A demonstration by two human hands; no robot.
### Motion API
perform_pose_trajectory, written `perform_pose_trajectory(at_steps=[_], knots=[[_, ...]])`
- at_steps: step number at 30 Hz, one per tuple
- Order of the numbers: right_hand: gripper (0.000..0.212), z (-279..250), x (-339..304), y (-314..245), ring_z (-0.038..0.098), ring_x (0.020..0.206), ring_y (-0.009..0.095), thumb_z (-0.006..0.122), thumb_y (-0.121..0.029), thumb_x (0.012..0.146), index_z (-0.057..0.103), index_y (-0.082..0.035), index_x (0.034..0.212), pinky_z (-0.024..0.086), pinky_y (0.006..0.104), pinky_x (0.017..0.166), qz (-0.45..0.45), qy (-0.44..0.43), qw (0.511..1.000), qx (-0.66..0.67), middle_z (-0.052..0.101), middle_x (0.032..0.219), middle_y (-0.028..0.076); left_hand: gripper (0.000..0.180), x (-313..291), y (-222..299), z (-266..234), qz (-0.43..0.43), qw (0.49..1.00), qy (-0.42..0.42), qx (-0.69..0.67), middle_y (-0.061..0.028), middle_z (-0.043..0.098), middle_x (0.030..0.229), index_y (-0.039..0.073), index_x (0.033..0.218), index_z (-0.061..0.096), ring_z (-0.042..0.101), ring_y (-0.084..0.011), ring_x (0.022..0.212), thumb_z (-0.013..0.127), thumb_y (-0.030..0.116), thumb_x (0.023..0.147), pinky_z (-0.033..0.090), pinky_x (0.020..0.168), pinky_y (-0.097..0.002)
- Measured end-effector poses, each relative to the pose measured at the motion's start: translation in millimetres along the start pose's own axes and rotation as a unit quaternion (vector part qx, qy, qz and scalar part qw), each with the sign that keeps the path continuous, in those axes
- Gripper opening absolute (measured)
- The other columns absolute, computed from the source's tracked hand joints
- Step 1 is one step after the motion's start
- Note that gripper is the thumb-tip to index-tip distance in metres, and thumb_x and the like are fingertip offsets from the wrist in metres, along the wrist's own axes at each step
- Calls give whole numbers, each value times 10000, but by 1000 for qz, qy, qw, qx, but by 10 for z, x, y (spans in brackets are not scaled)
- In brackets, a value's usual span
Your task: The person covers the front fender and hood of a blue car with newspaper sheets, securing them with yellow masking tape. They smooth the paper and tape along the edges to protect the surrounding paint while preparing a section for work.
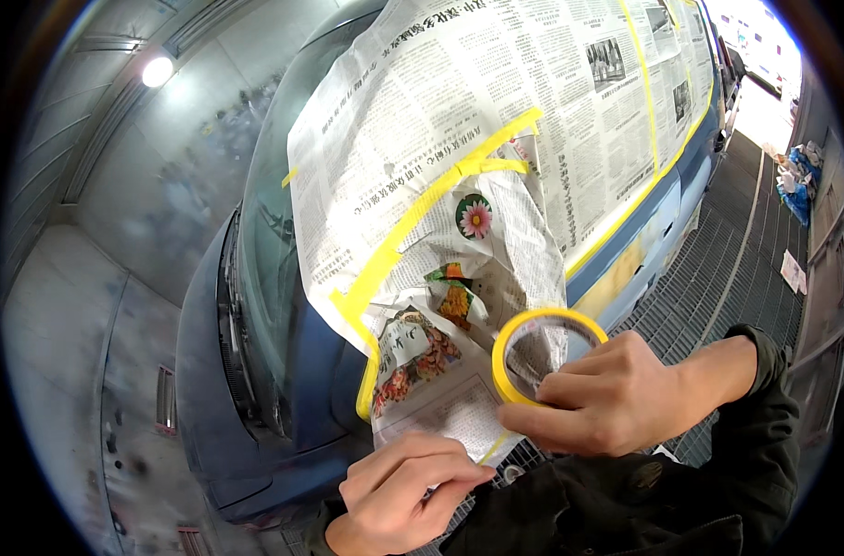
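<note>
My right hand point(607, 394) grips a roll of yellow masking tape point(507, 357), fingers curled through and around its ring. Below the roll, a short yellow tape strip point(494, 448) runs down toward my left hand point(408, 491), whose thumb and fingers are pinched together at its lower end. Just beyond both hands hangs a crumpled newspaper sheet point(524, 241) with coloured pictures. Yellow tape point(422, 206) joins its upper edge to a larger newspaper sheet point(366, 139) covering the side windows of a blue vehicle point(301, 371).
The vehicle's windshield point(278, 185) and front end lie to the left, beside a grey wall point(218, 102) with a lit lamp point(158, 71). On the right is a metal grating floor point(737, 250). Crumpled blue and white waste point(795, 185) lies along the right wall.
</note>
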State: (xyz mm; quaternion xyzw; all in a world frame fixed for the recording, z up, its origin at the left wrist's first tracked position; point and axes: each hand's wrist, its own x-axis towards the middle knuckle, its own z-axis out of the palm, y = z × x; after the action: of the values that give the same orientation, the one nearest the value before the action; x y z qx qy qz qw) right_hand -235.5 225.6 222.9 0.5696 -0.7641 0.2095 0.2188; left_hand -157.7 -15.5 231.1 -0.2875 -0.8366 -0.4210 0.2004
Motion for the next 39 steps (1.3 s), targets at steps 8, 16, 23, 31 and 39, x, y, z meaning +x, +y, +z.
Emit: perform_pose_trajectory(at_steps=[8,16,23,31,39], knots=[[313,-311,-334,425,483,448,47,451,-208,1010,665,16,966,360,193,413,277,368,839,291,628,660,30,111,213,-279,-314,-83,996,40,-9,-70,678,758,2,823,670,640,-143,633,699,-104,807,514,593,-251],[266,-197,-602,644,451,419,42,446,-119,993,660,15,910,329,188,407,277,406,826,277,573,589,39,60,819,-1049,-725,-302,945,-117,-54,-26,642,782,-12,917,624,573,-50,655,672,-48,906,454,561,-202],[261,-113,-719,749,443,418,47,455,-126,999,651,20,908,328,197,412,274,426,811,294,570,606,31,86,851,-952,-651,-235,968,-78,-30,-3,614,773,-8,896,614,544,-38,642,682,-60,888,427,562,-196],[258,-95,-761,801,433,417,47,460,-139,999,646,16,908,324,202,414,262,413,818,304,571,622,32,156,951,-945,-729,-231,968,-99,-11,48,513,710,26,881,574,407,-1,582,711,-47,867,289,522,-190],[253,-90,-789,827,425,417,46,456,-131,991,644,12,900,320,201,416,270,420,809,311,563,614,30,188,909,-1159,-582,-224,970,-45,87,70,421,608,21,845,565,336,-5,553,747,-24,857,259,496,-214]])
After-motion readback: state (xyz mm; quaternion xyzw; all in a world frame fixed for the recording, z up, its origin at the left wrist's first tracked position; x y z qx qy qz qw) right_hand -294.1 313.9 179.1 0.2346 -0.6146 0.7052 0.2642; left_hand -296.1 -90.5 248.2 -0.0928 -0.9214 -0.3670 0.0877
